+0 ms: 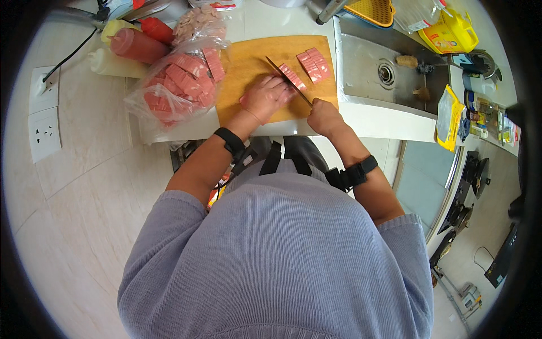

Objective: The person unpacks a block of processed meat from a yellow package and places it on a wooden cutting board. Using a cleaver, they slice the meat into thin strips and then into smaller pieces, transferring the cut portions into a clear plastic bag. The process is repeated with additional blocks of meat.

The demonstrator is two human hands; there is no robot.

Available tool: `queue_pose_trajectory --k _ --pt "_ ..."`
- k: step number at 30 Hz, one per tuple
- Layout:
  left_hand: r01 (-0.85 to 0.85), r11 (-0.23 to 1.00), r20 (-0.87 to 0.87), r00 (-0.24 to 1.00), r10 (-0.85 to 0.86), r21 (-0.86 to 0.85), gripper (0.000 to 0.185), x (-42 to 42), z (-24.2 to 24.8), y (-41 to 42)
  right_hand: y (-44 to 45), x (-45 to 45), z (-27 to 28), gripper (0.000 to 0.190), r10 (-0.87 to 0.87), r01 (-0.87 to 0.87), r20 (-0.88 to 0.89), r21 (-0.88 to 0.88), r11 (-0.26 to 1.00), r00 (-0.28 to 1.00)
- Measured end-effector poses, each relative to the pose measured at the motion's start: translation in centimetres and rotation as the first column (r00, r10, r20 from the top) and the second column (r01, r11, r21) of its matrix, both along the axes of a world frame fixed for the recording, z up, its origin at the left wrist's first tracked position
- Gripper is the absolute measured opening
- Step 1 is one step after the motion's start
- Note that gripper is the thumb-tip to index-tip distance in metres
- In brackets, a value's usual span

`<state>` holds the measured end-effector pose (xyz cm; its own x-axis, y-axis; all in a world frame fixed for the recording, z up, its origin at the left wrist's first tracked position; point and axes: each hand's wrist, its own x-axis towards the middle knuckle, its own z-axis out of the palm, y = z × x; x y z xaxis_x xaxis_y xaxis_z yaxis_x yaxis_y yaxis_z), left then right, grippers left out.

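My right hand (pixel 325 117) grips the handle of a kitchen knife (pixel 292 84), its blade slanting up and left across a wooden cutting board (pixel 250 55). Pink sliced meat (pixel 295 78) lies along the blade's right side. My left hand (pixel 266 96) rests just left of the blade, pressing on pink meat that it mostly covers. Several cut slices (pixel 313 65) sit together near the board's right edge. At the board's left, a clear plastic bag (pixel 169 99) holds a heap of pink sliced meat (pixel 184 82), with some slices overlapping the board.
Squeeze bottles (pixel 139 45) lie left of the board, beside a bag of paler slices (pixel 199 23). A steel sink (pixel 368 63) adjoins the right side. A yellow basket (pixel 372 10) and a yellow jug (pixel 451 34) stand beyond it. The counter's front edge is close to my body.
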<state>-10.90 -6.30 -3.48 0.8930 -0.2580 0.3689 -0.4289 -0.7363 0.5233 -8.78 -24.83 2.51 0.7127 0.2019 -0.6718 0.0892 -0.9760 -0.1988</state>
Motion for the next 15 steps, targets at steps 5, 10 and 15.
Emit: queue_pose_trajectory --k 5,10,15 --pt "-0.064 0.997 -0.004 0.998 0.064 -0.053 0.023 -0.4 -2.2 -0.4 1.7 1.3 0.6 0.049 -0.023 0.025 -0.058 0.047 0.999 0.998" --pt "-0.056 0.998 -0.086 0.995 0.053 -0.033 0.024 -0.2 -1.7 -0.4 2.3 1.2 -0.3 0.048 -0.079 0.075 0.024 0.118 0.99 0.997" --pt "-0.045 0.997 0.001 0.999 0.045 -0.067 0.022 0.0 -2.1 -0.1 0.2 2.0 -1.4 0.033 -0.126 0.105 0.112 0.176 0.979 0.986"
